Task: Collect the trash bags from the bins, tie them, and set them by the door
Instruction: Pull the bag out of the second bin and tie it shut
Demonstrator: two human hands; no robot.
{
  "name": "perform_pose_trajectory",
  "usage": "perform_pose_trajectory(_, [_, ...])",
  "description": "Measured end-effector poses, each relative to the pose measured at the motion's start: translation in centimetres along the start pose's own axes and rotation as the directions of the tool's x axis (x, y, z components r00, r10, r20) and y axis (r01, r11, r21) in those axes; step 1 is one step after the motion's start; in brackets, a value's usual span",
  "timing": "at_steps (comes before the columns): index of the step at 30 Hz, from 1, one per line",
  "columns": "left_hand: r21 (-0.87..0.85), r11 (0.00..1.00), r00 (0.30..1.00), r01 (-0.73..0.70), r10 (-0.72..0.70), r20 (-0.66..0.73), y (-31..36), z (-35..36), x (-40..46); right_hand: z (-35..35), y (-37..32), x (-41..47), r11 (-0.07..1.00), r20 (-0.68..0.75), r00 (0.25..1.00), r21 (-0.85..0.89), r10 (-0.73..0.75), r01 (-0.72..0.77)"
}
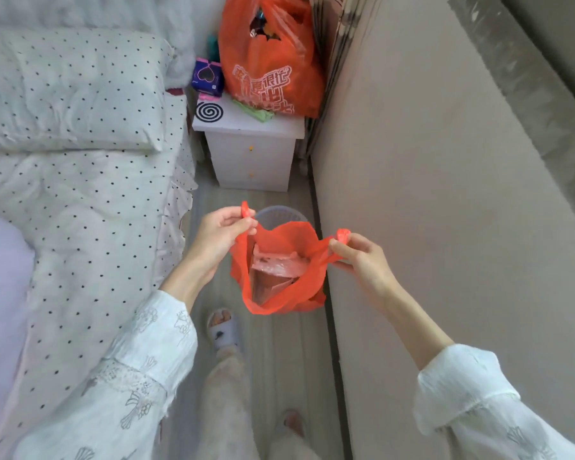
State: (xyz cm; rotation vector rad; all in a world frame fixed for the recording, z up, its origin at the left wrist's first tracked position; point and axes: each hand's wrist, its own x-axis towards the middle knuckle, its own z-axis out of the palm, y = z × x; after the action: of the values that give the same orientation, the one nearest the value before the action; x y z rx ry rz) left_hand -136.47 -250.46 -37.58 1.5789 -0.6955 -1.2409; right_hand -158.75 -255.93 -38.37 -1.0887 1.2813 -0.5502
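Fingers of the left hand [221, 232] and right hand [362, 257] each pinch a handle of the orange trash bag [273, 260], hanging open between them above the bin [279, 214]

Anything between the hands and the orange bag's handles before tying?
Nothing visible. The left hand and right hand each already pinch a handle of the orange bag, held open above the bin. The door isn't in view.

Narrow gap: polka-dot bed [80, 180] sat left, white nightstand [251, 154] stood ahead, plain beige wall [445, 194] ran right, pale wood floor [279, 353], soft daylight.
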Motion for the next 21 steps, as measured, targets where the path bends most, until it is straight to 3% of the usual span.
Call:
perform_pose_trajectory(8, [0.080, 0.972, 0.975, 0.222, -0.223, 0.010, -9.3, -0.7, -5.7, 1.2, 9.4, -2.2, 0.971, 0.027, 0.980, -0.142, 0.199, -0.193])
perform_pose_trajectory(15, [0.207, 0.935, 0.954, 0.287, -0.298, 0.025, -21.2, -2.2, -7.0, 2.3, 21.4, -1.4, 0.934, -0.050, 0.980, -0.296, 0.192, -0.198])
perform_pose_trajectory(21, [0.291, 0.922, 0.965, 0.256, -0.263, -0.014, -31.7, -1.6, -6.3, 3.1, 30.7, 0.2, 0.887, -0.110, 0.984, -0.429, 0.140, -0.174])
